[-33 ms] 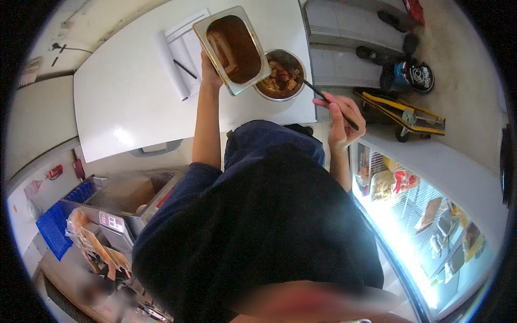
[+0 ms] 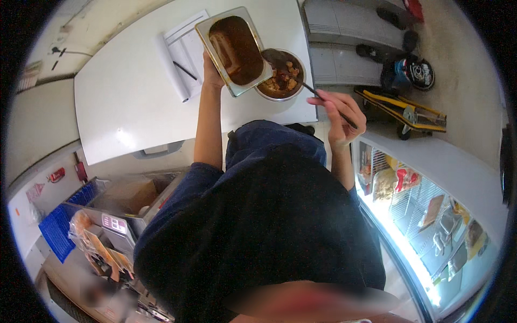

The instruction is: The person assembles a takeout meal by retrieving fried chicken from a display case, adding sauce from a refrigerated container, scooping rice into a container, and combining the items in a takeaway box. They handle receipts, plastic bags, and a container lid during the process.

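Observation:
My left hand (image 2: 214, 72) grips the side of a rectangular metal food pan (image 2: 264, 48), holding it tilted over the white table. Brown sauce (image 2: 237, 48) coats the pan's inside. The pan's lower right corner overlaps the rim of a round metal bowl (image 2: 303, 64). Inside the bowl lie brown, saucy chunks of food (image 2: 285, 78). My right hand (image 2: 342, 116) is closed around the handle of a long black spoon (image 2: 309, 88). The spoon's dark head reaches across the bowl to the pan's edge; blur hides its exact shape.
A notepad (image 2: 186, 59) with a black pen (image 2: 184, 70) lies left of the pan on the table (image 2: 124, 102). Steps (image 2: 339, 64) rise beyond the table's right edge. A yellow trolley (image 2: 404, 110) and a lit glass-fronted fridge (image 2: 420, 215) stand to the right.
The spoon's head has shifted left across the bowl, toward the pan's edge. My right fingers have shifted slightly left; the pan remains tilted at nearly the same place.

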Available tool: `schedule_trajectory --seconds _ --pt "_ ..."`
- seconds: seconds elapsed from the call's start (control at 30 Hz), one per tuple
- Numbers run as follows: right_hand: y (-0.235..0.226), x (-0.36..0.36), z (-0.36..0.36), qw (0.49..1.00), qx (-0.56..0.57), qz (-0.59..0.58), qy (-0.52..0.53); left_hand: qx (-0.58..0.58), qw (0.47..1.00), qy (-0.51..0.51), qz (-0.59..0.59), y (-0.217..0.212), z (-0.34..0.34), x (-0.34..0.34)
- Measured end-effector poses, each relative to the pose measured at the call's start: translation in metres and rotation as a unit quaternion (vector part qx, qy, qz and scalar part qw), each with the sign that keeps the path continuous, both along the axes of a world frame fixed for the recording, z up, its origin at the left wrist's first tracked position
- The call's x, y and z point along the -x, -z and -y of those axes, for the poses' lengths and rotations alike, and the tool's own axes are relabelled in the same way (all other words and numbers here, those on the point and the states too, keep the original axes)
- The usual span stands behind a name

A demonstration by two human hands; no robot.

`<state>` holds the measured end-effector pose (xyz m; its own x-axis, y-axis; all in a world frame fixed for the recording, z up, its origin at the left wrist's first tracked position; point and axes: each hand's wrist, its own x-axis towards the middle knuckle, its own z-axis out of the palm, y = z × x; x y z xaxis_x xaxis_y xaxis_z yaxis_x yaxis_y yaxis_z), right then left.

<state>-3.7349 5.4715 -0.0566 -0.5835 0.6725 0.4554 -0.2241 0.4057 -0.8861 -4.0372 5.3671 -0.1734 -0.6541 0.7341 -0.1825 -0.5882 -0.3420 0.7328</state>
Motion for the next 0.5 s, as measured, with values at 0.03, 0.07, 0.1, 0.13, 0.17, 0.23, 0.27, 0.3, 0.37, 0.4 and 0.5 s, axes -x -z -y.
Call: schedule_trajectory --seconds 0.03,0.07,0.1,0.13,0.17,0.23,0.27,0.3,0.37,0.4,0.5 --pt "-0.017 0.005 -0.002 0.997 -0.051 0.027 -0.043 -0.021 0.999 0.028 0.019 0.002 -0.008 0.0" --pt "-0.026 0.023 -0.013 0.982 -0.164 0.053 -0.072 -0.08 0.993 0.069 0.049 0.005 -0.016 -0.002" --pt "-0.03 0.041 -0.021 0.954 -0.267 0.089 -0.103 -0.057 0.993 0.084 0.058 0.007 -0.024 -0.002" --pt "-0.032 0.056 -0.025 0.912 -0.366 0.126 -0.134 -0.03 0.994 0.088 0.052 0.01 -0.03 -0.004" --pt "-0.033 0.066 -0.024 0.899 -0.395 0.133 -0.137 -0.01 0.994 0.101 0.05 0.013 -0.035 -0.005" --pt "-0.031 0.078 -0.021 0.867 -0.45 0.158 -0.146 0.037 0.995 0.088 0.019 0.015 -0.039 -0.004" --pt "-0.031 0.078 -0.016 0.867 -0.439 0.174 -0.159 0.037 0.995 0.096 0.017 0.016 -0.039 -0.003" --pt "-0.032 0.077 -0.012 0.86 -0.424 0.203 -0.197 0.037 0.994 0.102 0.017 0.016 -0.037 -0.002" --pt "-0.041 0.069 -0.007 0.835 -0.388 0.271 -0.278 0.029 0.993 0.118 0.014 0.015 -0.034 0.002" --pt "-0.047 0.069 -0.008 0.825 -0.401 0.28 -0.283 0.023 0.991 0.129 0.011 0.014 -0.032 0.005" --pt "-0.075 0.067 -0.032 0.816 -0.479 0.201 -0.252 0.072 0.98 0.185 -0.018 0.009 -0.034 0.014"
